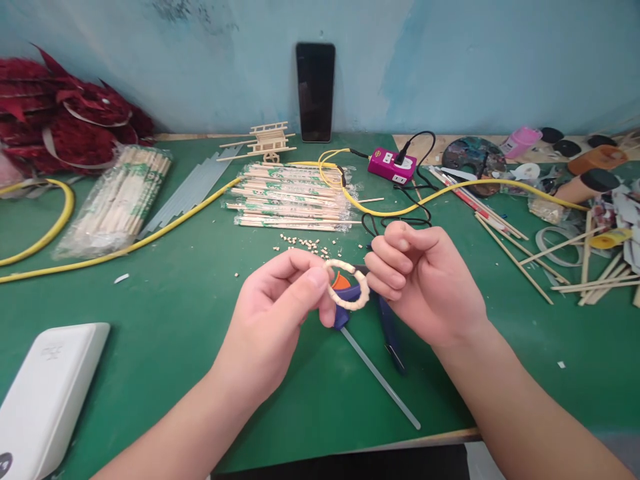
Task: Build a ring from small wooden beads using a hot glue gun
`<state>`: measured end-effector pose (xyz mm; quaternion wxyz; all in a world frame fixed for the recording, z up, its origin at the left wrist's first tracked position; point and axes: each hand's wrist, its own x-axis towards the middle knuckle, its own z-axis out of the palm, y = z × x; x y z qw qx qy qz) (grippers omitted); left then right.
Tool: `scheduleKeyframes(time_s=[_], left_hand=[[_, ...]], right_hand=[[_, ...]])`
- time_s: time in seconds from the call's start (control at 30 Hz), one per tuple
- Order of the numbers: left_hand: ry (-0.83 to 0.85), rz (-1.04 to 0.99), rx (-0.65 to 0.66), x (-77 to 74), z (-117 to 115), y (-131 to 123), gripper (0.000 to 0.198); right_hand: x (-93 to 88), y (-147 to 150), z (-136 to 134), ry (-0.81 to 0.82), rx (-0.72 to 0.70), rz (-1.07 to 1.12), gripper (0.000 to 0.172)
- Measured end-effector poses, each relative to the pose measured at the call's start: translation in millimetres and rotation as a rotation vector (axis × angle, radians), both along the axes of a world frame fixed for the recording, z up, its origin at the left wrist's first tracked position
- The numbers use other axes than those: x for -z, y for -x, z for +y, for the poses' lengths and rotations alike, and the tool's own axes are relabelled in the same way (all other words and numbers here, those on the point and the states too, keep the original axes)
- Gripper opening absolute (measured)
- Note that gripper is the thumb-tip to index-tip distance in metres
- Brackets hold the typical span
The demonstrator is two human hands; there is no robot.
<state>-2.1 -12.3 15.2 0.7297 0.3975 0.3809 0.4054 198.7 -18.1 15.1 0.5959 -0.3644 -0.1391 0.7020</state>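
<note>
My left hand [277, 313] pinches a ring of small pale wooden pieces [347, 285] between thumb and fingers, holding it up above the green mat [150, 333]. My right hand [425, 280] is curled shut just to the right of the ring, its fingertips at or very near the ring's right side. Directly below the ring lies a blue-handled tool with an orange part [350, 300], partly hidden by my hands. A translucent glue stick [380, 377] runs from it towards the lower right.
Small wooden bits [303, 245] lie scattered beyond my hands, near a plastic-wrapped bundle of chopsticks [290, 197]. Yellow cable [150, 233] crosses the mat, and a pink power strip [393, 165] stands behind. Loose sticks [595, 280] lie at right; a white power bank [45, 400] sits lower left.
</note>
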Motion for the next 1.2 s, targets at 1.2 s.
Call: scheduleKeyframes(time_s=[1.2], left_hand=[[0.093,-0.111,0.047,0.3,2.0,-2.4,0.023]], right_hand=[[11.3,6.1,-13.3,-0.227,0.2,-0.645,0.018]])
